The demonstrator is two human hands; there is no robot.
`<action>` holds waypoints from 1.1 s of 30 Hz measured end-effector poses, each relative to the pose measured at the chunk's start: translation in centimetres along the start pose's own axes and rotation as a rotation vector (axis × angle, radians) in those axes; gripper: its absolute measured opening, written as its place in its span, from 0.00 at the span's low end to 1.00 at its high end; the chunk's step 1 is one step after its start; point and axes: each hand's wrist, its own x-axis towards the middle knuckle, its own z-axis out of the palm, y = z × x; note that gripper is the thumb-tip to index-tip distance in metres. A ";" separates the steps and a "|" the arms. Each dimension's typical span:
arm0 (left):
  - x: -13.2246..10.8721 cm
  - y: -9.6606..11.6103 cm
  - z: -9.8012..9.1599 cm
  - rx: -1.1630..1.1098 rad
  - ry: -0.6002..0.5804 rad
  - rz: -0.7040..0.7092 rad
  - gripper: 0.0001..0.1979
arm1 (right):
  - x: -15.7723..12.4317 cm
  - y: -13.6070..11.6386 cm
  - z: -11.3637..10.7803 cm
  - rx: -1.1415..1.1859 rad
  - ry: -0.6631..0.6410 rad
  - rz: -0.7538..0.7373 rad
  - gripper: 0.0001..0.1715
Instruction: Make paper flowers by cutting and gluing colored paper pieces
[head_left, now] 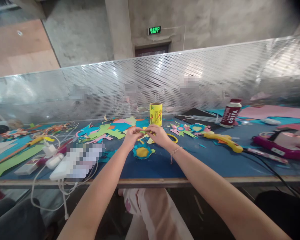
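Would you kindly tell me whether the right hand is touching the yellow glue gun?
Apart. The head view plainly shows blue tabletop between the right hand and the yellow glue gun.

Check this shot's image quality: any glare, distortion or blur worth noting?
In the head view, glare patches brighten the perforated barrier; wide-angle stretch draws the forearms toward the lower corners; also in the head view, the top right corner goes dark, pixelated squares mask things on the table at left, and the green piece in the left hand is too soft to make out.
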 end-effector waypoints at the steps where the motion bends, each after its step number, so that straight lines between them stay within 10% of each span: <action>1: 0.0 0.0 0.0 0.000 -0.002 0.003 0.11 | 0.0 0.0 0.0 -0.002 -0.001 0.001 0.10; 33: -0.1 -0.1 0.1 -0.002 -0.036 0.005 0.12 | -0.1 -0.4 0.2 0.041 -0.026 0.011 0.06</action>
